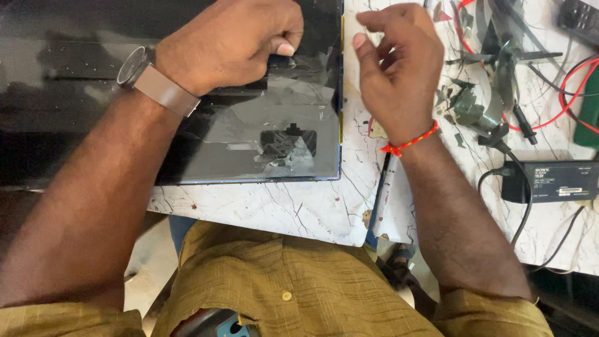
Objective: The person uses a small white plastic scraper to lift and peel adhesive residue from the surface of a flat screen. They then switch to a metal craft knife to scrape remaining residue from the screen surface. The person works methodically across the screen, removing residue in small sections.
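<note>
A flat display panel point(187, 125) is being kept face-down on the marbled bench point(293, 206), its long axis running left to right. Its film is being pinched in the narrow grip of the left hand point(231, 40). The right hand point(393, 68) is being held loosely open beside the panel's right edge.

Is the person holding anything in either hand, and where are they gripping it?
The left hand pinches a thin film's edge near the top right of the dark panel. The right hand holds nothing, fingers loosely curled above the marbled table.
</note>
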Action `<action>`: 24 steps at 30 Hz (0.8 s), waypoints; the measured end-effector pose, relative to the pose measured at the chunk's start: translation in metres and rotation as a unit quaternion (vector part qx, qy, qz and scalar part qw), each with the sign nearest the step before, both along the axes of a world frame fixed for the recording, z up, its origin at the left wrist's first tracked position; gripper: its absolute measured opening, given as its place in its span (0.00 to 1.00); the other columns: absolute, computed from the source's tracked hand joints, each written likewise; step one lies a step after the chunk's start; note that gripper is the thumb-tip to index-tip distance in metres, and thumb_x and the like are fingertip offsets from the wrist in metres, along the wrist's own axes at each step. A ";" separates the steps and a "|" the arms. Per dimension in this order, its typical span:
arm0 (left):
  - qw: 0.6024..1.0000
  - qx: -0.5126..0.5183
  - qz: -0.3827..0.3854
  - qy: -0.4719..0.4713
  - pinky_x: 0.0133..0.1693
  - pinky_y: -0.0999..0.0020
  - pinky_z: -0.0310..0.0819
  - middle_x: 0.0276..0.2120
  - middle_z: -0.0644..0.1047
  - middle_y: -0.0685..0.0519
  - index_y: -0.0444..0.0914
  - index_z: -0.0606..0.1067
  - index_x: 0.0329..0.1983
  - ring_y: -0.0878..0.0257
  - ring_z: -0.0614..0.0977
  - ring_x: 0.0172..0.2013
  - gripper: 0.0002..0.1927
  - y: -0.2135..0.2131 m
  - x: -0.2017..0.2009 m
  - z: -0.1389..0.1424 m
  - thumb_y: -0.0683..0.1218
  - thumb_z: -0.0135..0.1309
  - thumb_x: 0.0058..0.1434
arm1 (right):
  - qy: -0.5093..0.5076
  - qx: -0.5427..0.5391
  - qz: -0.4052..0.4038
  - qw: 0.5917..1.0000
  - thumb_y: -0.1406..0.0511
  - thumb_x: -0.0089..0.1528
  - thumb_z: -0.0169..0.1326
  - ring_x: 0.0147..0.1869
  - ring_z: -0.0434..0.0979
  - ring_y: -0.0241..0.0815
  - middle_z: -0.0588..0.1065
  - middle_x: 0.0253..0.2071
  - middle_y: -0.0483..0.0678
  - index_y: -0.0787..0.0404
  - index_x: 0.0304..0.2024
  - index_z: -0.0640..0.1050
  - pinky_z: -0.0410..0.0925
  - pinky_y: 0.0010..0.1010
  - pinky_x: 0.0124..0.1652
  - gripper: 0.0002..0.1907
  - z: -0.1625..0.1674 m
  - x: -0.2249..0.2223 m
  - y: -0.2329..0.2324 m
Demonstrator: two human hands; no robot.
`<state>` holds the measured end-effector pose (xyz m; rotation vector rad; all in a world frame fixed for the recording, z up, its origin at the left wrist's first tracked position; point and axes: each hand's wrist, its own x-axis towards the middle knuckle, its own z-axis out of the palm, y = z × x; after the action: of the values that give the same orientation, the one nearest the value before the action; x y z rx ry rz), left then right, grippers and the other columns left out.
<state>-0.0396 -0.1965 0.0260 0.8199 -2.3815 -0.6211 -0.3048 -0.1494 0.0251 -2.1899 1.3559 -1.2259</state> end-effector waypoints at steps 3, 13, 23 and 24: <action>0.999 0.023 -0.004 0.031 0.33 0.60 0.68 0.31 0.74 0.48 0.34 0.73 0.41 0.54 0.75 0.29 0.05 0.003 0.003 0.001 0.32 0.54 0.68 | 0.027 0.023 0.044 0.998 0.75 0.65 0.64 0.40 0.70 0.41 0.73 0.46 0.48 0.62 0.51 0.82 0.66 0.31 0.40 0.12 0.007 0.020 0.008; 0.997 -0.025 0.078 0.017 0.53 0.53 0.70 0.50 0.73 0.44 0.31 0.75 0.54 0.45 0.74 0.53 0.18 0.072 0.022 0.032 0.36 0.61 0.61 | 0.108 0.019 0.063 0.992 0.73 0.60 0.65 0.50 0.73 0.47 0.74 0.42 0.49 0.60 0.48 0.84 0.66 0.36 0.48 0.13 0.015 0.049 0.022; 0.989 -0.063 0.129 0.045 0.53 0.55 0.72 0.50 0.73 0.45 0.29 0.75 0.57 0.47 0.75 0.53 0.21 0.085 0.017 0.017 0.36 0.60 0.60 | -0.002 0.133 0.073 0.988 0.78 0.60 0.64 0.40 0.67 0.32 0.74 0.39 0.43 0.61 0.44 0.85 0.64 0.23 0.41 0.12 0.001 0.047 0.007; 0.989 -0.073 0.119 0.039 0.52 0.55 0.72 0.48 0.73 0.46 0.30 0.76 0.55 0.47 0.75 0.52 0.19 0.080 0.015 0.016 0.36 0.61 0.60 | -0.024 0.154 0.065 0.986 0.78 0.61 0.63 0.38 0.66 0.31 0.74 0.39 0.42 0.61 0.45 0.85 0.63 0.23 0.40 0.12 0.001 0.045 0.008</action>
<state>-0.0242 -0.1160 0.0419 0.9785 -2.1857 -0.3712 -0.2599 -0.1417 0.0260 -1.9850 1.2650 -0.9459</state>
